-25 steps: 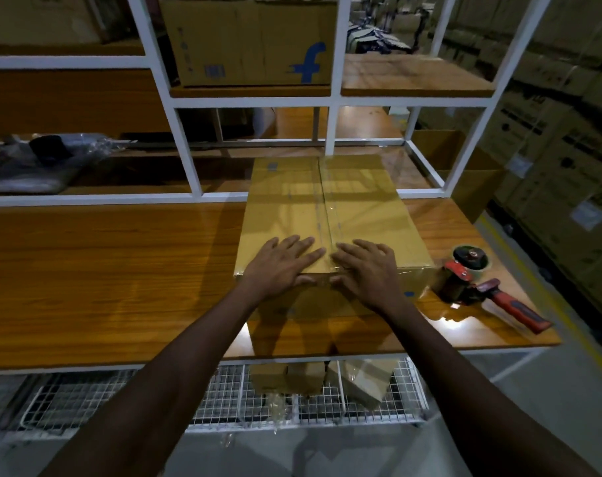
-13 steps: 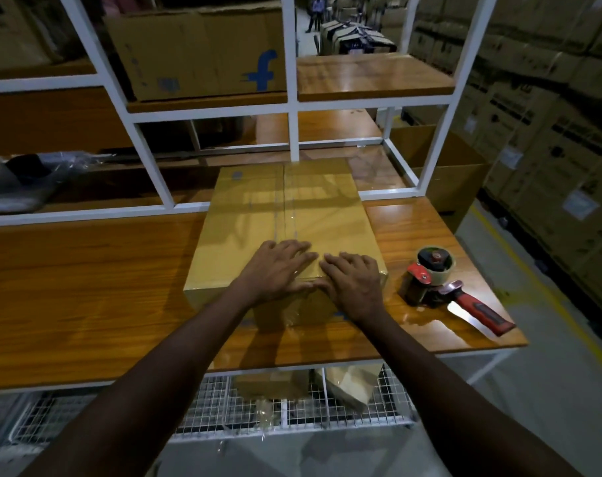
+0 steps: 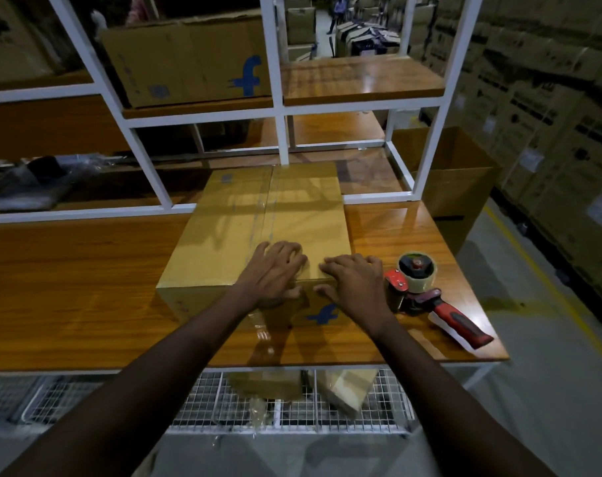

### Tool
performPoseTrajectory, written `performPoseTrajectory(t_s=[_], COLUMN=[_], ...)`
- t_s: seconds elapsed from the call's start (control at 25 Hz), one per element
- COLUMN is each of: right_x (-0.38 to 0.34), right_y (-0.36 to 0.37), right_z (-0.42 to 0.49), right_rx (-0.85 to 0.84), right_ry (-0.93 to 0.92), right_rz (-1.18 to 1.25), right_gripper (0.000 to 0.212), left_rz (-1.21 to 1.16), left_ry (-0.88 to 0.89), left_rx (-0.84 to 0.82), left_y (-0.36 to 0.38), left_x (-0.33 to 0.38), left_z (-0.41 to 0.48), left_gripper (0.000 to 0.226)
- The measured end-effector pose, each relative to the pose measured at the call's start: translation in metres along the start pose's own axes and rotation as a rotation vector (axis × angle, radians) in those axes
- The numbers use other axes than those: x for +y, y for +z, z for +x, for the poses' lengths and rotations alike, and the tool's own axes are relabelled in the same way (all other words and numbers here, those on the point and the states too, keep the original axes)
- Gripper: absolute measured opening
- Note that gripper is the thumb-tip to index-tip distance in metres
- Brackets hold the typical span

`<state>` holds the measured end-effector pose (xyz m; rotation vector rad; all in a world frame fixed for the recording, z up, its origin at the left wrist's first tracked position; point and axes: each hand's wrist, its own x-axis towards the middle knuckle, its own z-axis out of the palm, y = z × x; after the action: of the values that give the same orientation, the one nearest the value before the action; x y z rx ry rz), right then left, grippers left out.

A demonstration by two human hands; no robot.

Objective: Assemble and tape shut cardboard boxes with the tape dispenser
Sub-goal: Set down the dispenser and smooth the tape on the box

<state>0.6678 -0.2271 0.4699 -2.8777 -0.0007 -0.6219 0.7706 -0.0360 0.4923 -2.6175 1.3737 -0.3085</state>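
A closed brown cardboard box [image 3: 275,218] lies on the wooden table [image 3: 68,297], with a strip of clear tape running along its centre seam and down its near face. My left hand [image 3: 275,273] and my right hand [image 3: 354,284] press flat on the box's near top edge, fingers spread, thumbs hooked over the front face. Neither hand holds anything. A tape dispenser [image 3: 426,294] with a red and black handle rests on the table just right of my right hand, apart from it.
A white metal shelf frame [image 3: 278,111] stands behind the box, with a large printed carton [image 3: 189,60] on its upper shelf. An open carton [image 3: 461,187] sits beyond the table's right end. A wire basket [image 3: 285,407] with cardboard pieces hangs below. Stacked cartons line the right wall.
The view has swung so the box and dispenser sit further left and lower. My hands have stayed pressed on the box's near edge, sliding slightly along it.
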Motion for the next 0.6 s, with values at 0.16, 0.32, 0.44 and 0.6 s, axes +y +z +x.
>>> performPoseTrajectory(t_s=[0.16, 0.32, 0.44, 0.6], right_x=[0.045, 0.073, 0.08, 0.073], right_y=[-0.026, -0.029, -0.025, -0.019], right_z=[0.011, 0.003, -0.003, -0.002], right_rx=[-0.135, -0.18, -0.207, -0.229], right_ry=[0.054, 0.068, 0.01, -0.075], right_rz=[0.475, 0.375, 0.335, 0.254], right_gripper=[0.024, 0.046, 0.056, 0.049], left_rz=[-0.075, -0.092, -0.113, -0.143], left_ry=[-0.032, -0.069, -0.128, -0.236], left_rx=[-0.029, -0.045, -0.002, 0.064], left_y=[-0.002, 0.001, -0.001, -0.001], left_x=[0.026, 0.043, 0.06, 0.073], left_z=[0.019, 0.031, 0.039, 0.045], left_gripper=[0.069, 0.075, 0.068, 0.076])
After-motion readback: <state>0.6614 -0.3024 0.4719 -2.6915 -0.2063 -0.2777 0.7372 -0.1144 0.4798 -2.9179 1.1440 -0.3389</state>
